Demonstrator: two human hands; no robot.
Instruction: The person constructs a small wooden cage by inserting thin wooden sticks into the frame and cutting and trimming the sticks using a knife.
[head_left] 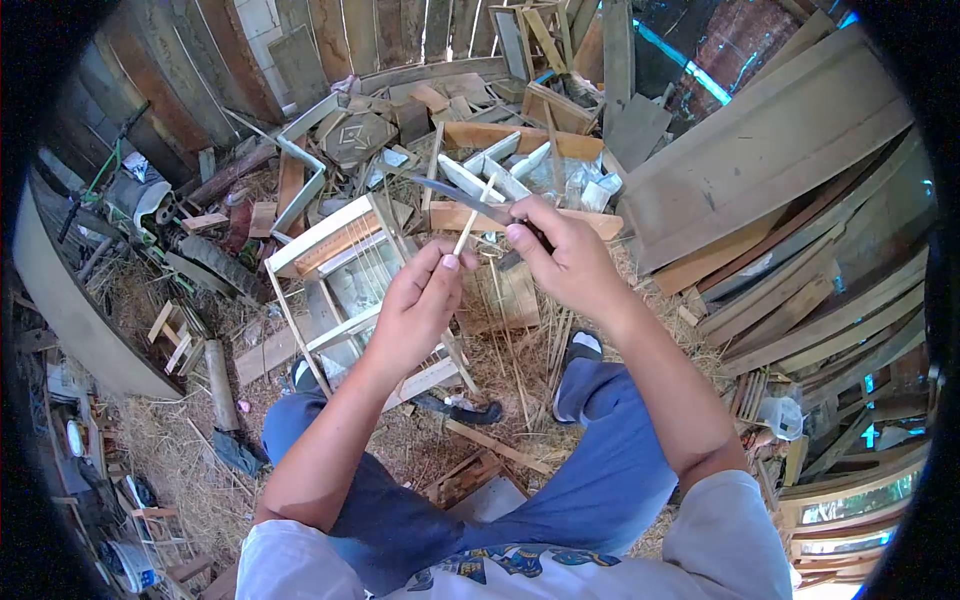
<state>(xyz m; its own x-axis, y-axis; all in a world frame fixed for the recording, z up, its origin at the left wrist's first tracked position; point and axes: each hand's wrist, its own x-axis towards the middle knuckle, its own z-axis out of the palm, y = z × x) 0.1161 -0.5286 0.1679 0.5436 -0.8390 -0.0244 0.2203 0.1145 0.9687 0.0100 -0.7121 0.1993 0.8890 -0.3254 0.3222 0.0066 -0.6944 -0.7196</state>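
Observation:
Between thumb and fingers, my left hand (430,290) pinches a thin pale wooden stick (474,218) that slants up and to the right. My right hand (560,250) is wrapped around the handle of a knife (462,197). The blade points left and crosses the stick near its upper part; whether it cuts into the wood I cannot tell. Below my left hand stands a pale wooden frame (335,243) with several thin sticks strung along it. Long thin sticks (508,330) also lie on the straw between my legs.
A wooden box (520,218) with white pieces and plastic lies ahead. Large boards (770,150) lean at the right, and a curved panel (90,290) stands at the left. Scrap wood (440,100) is heaped at the back. A dark curved object (460,408) lies near my feet.

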